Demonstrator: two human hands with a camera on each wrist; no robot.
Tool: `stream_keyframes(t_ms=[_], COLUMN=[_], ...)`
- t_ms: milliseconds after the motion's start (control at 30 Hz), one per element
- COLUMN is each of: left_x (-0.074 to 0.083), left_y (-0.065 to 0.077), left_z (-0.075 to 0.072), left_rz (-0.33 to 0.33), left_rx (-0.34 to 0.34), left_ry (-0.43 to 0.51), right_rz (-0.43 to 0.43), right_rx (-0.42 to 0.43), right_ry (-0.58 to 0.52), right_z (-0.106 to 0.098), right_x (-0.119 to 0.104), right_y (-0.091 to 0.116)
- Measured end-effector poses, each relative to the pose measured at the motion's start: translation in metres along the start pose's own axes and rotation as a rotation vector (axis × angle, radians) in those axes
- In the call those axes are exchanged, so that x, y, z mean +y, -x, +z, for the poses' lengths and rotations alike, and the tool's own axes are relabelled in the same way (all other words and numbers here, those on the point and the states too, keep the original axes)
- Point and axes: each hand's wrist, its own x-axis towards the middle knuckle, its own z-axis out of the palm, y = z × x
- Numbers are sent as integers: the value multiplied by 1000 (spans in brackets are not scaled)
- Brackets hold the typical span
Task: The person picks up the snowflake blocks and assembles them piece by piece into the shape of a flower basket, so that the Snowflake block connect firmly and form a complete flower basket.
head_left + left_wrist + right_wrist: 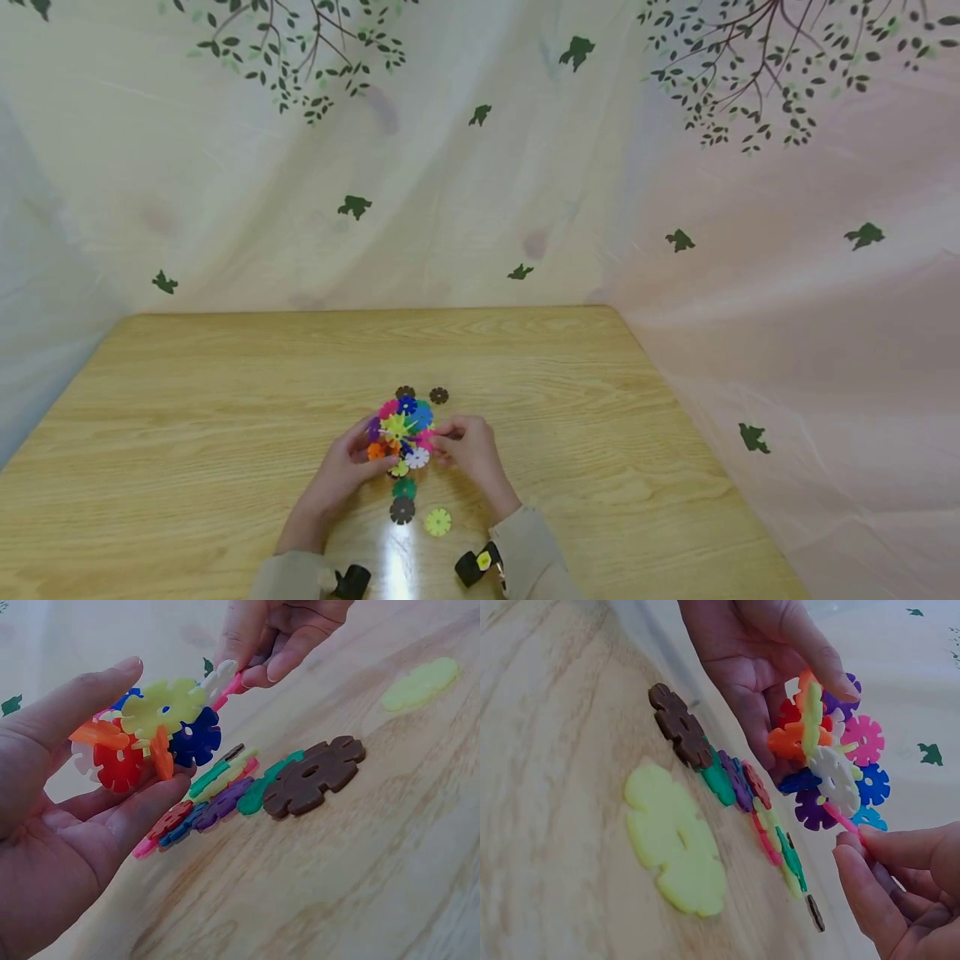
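My left hand (347,462) grips a cluster of interlocked plastic snowflake discs (397,427) from its left side, thumb in front and fingers beneath. Yellow, orange, red, white, blue, purple and pink pieces make up the cluster, which is held above the table. On its other side my right hand (472,454) pinches a pink disc (841,817) between thumb and fingertips. That pink disc is right at the white disc (835,780) of the cluster. In the left wrist view, the right hand's fingertips partly hide the pink disc.
Below the cluster, loose discs lie in an overlapping line on the wooden table (600,467), including a brown disc (315,776) and a purple disc (223,804). A yellow disc (438,522) lies apart, nearer the person. Another brown disc (438,395) lies beyond the hands. A printed curtain (450,183) hangs behind.
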Motion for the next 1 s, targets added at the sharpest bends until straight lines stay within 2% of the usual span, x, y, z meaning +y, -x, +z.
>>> stream_keyframes(t_ms=[233, 500, 600, 800, 1000], left_x=[-2, -2, -1, -2, -3], left_y=[-1, -1, -1, -1, -1], left_z=[-1, -2, -2, -3, 0], left_rz=[-38, -45, -40, -9, -48], left_rx=[6, -56, -70, -156, -163], left_ry=[46, 117, 159, 318, 349], right_rz=[21, 21, 27, 29, 50], right_rx=[-22, -34, -19, 28, 60], right_ry=[-70, -108, -126, -163, -172], right_z=[-2, -10, -13, -19, -23], right_x=[2, 4, 4, 5, 10], right_y=[-1, 0, 0, 2, 2])
